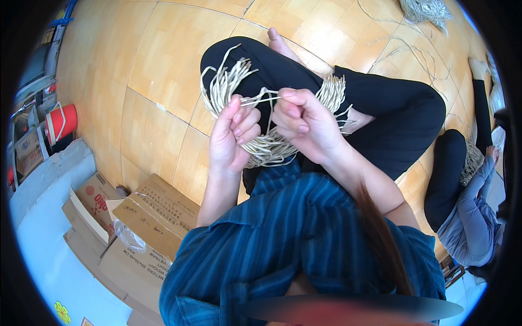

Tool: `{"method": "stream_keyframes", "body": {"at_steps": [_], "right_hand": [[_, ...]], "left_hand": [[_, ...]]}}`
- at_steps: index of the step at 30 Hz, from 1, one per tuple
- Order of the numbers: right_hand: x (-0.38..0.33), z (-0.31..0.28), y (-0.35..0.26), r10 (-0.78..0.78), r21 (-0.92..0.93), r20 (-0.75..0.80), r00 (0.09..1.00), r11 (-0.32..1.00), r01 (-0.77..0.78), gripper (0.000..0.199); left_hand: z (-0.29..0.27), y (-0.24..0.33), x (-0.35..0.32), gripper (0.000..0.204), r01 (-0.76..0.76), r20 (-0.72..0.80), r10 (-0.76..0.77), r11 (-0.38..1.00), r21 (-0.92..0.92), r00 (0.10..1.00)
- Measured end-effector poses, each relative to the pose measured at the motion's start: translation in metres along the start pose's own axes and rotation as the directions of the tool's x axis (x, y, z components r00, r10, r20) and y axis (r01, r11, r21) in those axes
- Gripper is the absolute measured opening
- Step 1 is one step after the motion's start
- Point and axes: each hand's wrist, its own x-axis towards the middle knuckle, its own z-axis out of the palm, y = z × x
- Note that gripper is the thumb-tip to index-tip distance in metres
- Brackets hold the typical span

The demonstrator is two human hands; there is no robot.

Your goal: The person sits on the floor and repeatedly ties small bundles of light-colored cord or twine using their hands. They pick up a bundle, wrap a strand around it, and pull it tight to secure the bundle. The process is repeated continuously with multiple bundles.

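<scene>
A bundle of pale straw-coloured cords (270, 149) lies across my lap, its cut ends fanning out over my left knee and near my right shin. Above it, a thin strand of cord (260, 100) stretches between my two hands. My left hand (234, 130) pinches one end of the strand between thumb and forefinger, the other fingers curled in. My right hand (304, 119) pinches the other end, fingers folded. A loop of cord rises just between the hands. What lies inside the curled fingers is hidden.
Cardboard boxes (155, 209) stand behind at the left by a pale blue wall. A red container (62, 122) is farther left. Loose cords (416, 57) and a plastic-wrapped bundle (427, 10) lie on the tiled floor. Another person (470, 212) sits at the right with a cord bundle.
</scene>
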Motion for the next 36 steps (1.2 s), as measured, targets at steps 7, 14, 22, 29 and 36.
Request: {"method": "stream_keyframes", "body": {"at_steps": [7,14,22,29,36], "right_hand": [[-0.002,-0.012,-0.005,0.181,-0.221,-0.009,0.983,0.959,-0.178,0.025],[-0.010,-0.008,0.008,0.030,0.144,-0.038,0.999,0.989,-0.025,0.028],[-0.028,0.009,0.008,0.036,0.270,0.111,0.993,0.961,-0.065,0.032],[-0.053,0.020,-0.002,0.141,0.084,0.002,0.990,0.987,-0.140,0.031],[-0.064,0.014,-0.009,0.227,0.065,-0.122,0.966,0.973,-0.221,0.030]], "left_hand": [[-0.004,-0.001,0.007,0.034,0.070,0.042,-0.063,0.983,-0.171,0.997],[-0.015,-0.003,0.006,0.030,0.178,0.100,-0.150,0.897,-0.404,0.984],[-0.008,-0.002,-0.009,0.028,0.248,0.123,-0.227,0.949,-0.197,0.966],[-0.017,0.005,-0.016,0.030,0.358,0.223,-0.393,0.916,0.181,0.892],[-0.026,-0.002,-0.013,0.026,0.361,0.226,-0.422,0.893,0.268,0.878]]}}
